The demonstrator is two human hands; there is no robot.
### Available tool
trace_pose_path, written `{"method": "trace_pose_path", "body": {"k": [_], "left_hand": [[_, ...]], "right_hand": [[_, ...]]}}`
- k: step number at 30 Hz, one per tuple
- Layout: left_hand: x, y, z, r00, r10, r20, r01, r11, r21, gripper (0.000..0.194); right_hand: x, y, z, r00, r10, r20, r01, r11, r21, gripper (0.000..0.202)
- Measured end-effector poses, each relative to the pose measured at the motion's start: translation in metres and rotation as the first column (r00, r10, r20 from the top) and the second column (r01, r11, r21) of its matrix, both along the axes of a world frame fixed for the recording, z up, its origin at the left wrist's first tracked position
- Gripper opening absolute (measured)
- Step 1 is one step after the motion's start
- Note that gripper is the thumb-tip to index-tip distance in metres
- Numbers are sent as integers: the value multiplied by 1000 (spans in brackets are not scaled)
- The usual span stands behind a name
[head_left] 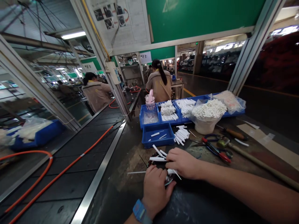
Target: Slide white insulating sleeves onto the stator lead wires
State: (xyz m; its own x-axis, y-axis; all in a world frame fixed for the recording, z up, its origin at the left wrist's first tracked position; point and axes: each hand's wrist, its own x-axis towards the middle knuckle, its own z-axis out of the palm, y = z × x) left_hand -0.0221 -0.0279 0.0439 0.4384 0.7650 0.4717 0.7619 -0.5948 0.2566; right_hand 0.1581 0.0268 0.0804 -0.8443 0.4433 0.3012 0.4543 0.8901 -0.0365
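My left hand, with a blue watch on the wrist, presses down on a dark round part that lies on the workbench, mostly hidden under both hands. My right hand reaches in from the right and grips several short white tubes that stick out to the left over that part. A thin white stick lies on the bench just left of my hands.
Blue bins with white tubes stand beyond my hands, beside a loose pile of tubes and a white bucket heaped with them. Red-handled pliers and a hammer lie right. A conveyor belt with orange cable runs left. Two people work farther back.
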Motion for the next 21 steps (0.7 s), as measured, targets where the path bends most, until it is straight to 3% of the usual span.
{"method": "trace_pose_path", "body": {"k": [9, 15, 17, 19, 21], "left_hand": [[2, 0, -6, 992, 20, 126, -23, 1000, 20, 13], [1, -3, 3, 1000, -10, 22, 9, 999, 33, 18], [-7, -5, 11, 998, -51, -23, 52, 997, 54, 36], [-21, -4, 22, 992, -109, -66, 115, 987, 110, 54], [-38, 1, 33, 974, -183, -133, 202, 969, 141, 58]], "right_hand": [[-16, 16, -20, 1000, -17, -20, 17, 1000, -25, 21], [-13, 13, -14, 988, -38, -146, 15, 988, -155, 19], [-6, 1, -13, 958, -121, -261, 63, 973, -220, 24], [9, -17, -18, 900, -269, -344, 150, 930, -335, 49], [37, -40, -33, 860, -432, -271, 299, 857, -419, 61]]}}
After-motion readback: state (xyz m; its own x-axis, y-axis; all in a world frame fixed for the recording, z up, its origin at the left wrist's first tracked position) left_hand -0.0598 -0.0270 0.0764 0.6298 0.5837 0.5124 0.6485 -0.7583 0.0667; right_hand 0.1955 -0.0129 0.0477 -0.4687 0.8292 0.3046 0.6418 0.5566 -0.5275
